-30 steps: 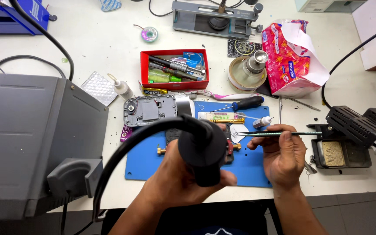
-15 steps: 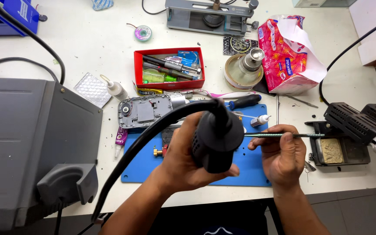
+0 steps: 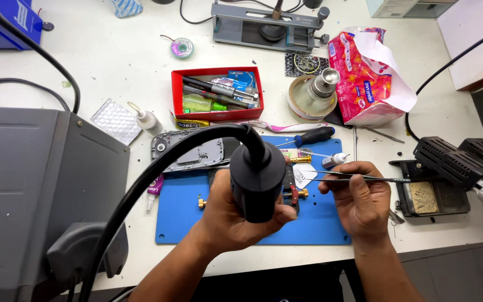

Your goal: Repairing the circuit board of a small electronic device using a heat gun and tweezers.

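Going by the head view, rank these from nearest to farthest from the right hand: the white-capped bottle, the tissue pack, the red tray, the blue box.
From the right hand:
1. White-capped bottle, just above the knuckles on the blue mat.
2. Tissue pack, farther up the table, slightly right.
3. Red tray, up and to the left.
4. Blue box, far top-left corner.

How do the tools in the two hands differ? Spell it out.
The hot-air handle in the left hand is thick, black and stands upright with a heavy cable arching away left; the tweezers in the right hand are thin, metallic, cordless and lie level. Both are held over the blue mat.
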